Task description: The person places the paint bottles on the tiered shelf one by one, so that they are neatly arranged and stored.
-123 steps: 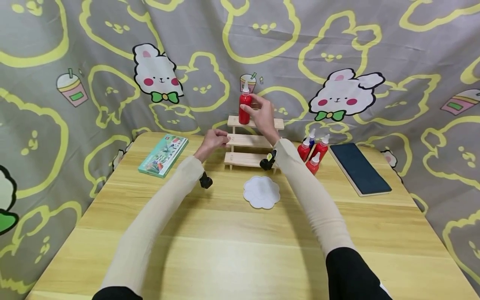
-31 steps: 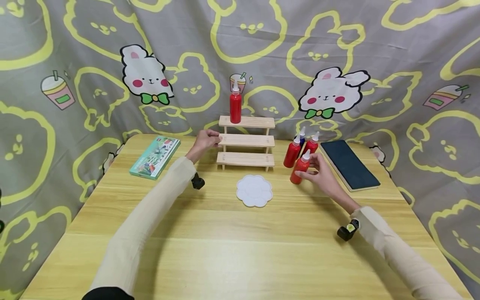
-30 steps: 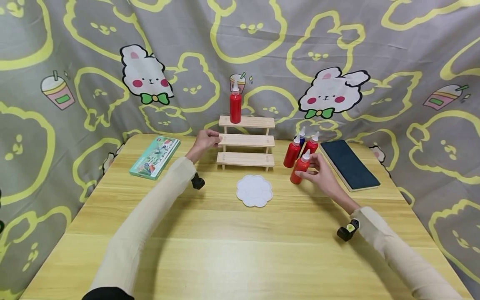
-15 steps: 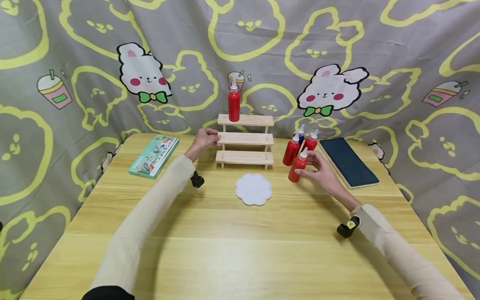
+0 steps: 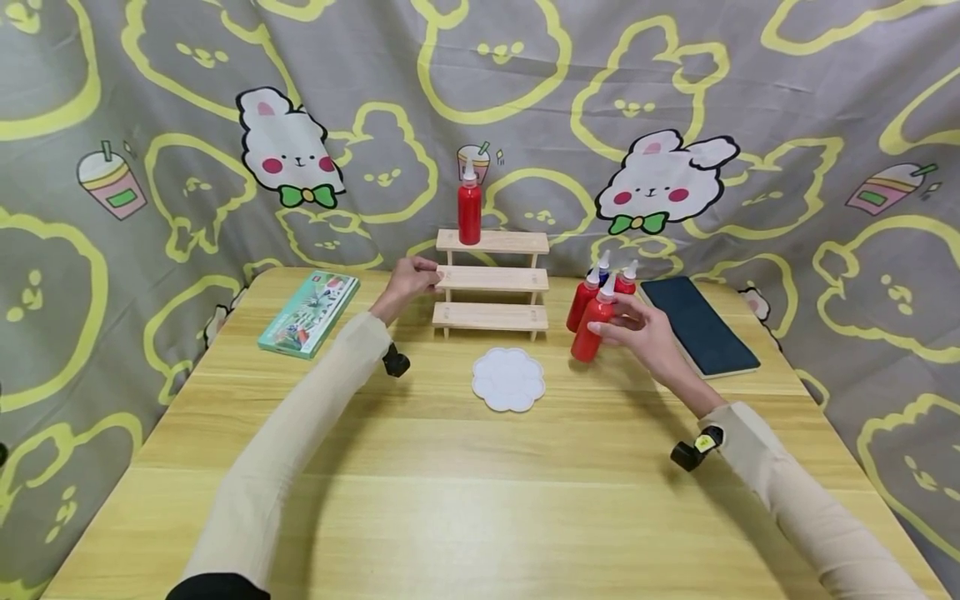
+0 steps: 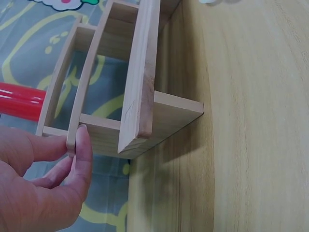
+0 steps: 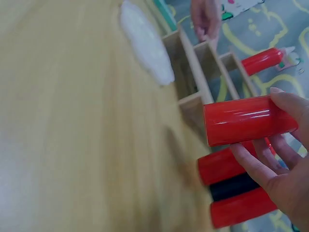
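**Two hands, a wooden shelf and a red bottle**

From the head camera, a grey curtain [image 5: 787,108] with yellow bunny shapes hangs behind a yellow wooden table [image 5: 480,500]. The left hand [image 5: 408,283] holds the left end of a small wooden step shelf [image 5: 491,283], fingers curled on the middle step. One red bottle on the shelf [image 5: 469,208] stands upright on the top step, up and to the right of that hand. The right hand [image 5: 637,332] has its fingers wrapped round a red bottle [image 5: 592,325], which leans a little and looks lifted just off the table. Just behind this grip stand more bottles [image 5: 626,279], red ones and a dark blue one. To the left of the grip lies a white flower-shaped palette [image 5: 508,379]. To the right of it lies a dark flat pad [image 5: 697,325]. Far left of the left hand lies a green box [image 5: 309,312].

From the left wrist camera, the left hand [image 6: 43,188] pinches the thin edge of the shelf [image 6: 130,96] between thumb and fingers. The bottle on the shelf [image 6: 21,101] shows as a red strip beyond the fingers.

From the right wrist camera, the right hand [image 7: 285,159] curls round the red bottle [image 7: 248,120], with the fingertips [image 7: 289,104] on top of it. The other bottles [image 7: 236,193] sit close under the grip. The palette [image 7: 147,43] and the shelf [image 7: 203,72] lie beyond.
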{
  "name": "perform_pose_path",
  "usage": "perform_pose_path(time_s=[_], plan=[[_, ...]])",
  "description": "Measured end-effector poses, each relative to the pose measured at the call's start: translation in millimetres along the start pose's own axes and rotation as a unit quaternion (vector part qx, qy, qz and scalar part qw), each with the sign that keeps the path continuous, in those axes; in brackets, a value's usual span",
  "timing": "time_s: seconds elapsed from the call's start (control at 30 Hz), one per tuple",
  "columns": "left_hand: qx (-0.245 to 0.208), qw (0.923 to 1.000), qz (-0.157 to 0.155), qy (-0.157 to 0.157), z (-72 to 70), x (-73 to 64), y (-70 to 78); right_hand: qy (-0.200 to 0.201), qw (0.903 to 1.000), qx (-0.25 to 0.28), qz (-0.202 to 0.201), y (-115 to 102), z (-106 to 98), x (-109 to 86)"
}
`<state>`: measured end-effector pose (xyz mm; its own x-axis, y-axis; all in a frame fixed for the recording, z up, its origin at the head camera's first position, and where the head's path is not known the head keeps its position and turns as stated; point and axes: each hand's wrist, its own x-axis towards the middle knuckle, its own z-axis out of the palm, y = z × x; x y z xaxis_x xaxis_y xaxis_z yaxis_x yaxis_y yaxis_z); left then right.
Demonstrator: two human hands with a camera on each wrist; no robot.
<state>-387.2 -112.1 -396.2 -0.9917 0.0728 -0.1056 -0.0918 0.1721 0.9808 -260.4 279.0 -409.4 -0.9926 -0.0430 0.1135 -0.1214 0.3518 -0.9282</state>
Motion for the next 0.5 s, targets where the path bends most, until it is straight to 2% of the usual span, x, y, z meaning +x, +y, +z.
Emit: perform_pose_path(time_s=[0.27,0.5], plan=[[-0.003,1.0000,0.001,-0.002,-0.2,0.3,-1.0,-0.001,0.9993,0.031,-0.020,-27,7,10.3],[-0.002,1.0000,-0.002,-0.007,-1.4,-1.4,-0.5,-0.008,0.9996,0.013,-0.024,-45,18,22.9]])
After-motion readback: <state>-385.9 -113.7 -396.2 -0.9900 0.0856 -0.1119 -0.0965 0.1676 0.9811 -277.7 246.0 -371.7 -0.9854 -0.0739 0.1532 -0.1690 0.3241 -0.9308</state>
